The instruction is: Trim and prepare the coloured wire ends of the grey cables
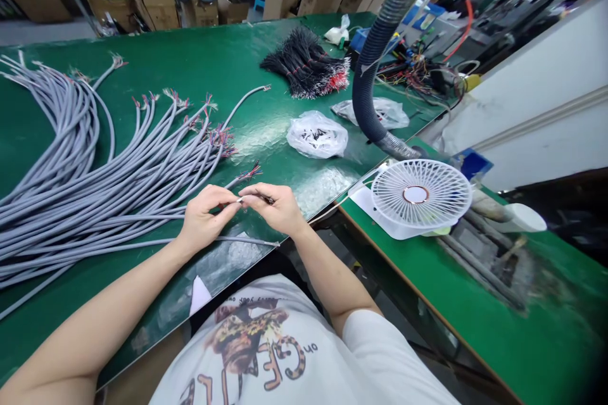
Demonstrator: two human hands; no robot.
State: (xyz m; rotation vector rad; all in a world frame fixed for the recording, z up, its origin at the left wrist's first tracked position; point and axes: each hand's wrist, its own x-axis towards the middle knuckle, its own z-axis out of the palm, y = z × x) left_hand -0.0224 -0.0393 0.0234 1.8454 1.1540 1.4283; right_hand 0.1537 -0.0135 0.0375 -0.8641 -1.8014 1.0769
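Note:
My left hand (pixel 209 214) and my right hand (pixel 278 207) meet fingertip to fingertip over the table's front edge area. Both are closed in a pinch around a tiny whitish piece (pixel 240 200), too small to name. Something small and dark shows at the fingers of my right hand; its kind is unclear. Just beyond the hands lies a grey cable end with stripped red and dark wires (pixel 251 172). A large bundle of grey cables (pixel 118 183) spreads to the left, many ends showing fine coloured wires. Another grey cable end (pixel 270 243) lies below the hands.
An open plastic bag of small dark pieces (pixel 317 134) lies beyond my right hand. Behind it are bundled black wires (pixel 306 63). A ribbed black hose (pixel 373 57) hangs down at right, above a white fan (pixel 420 196) on the green side table (pixel 517 354).

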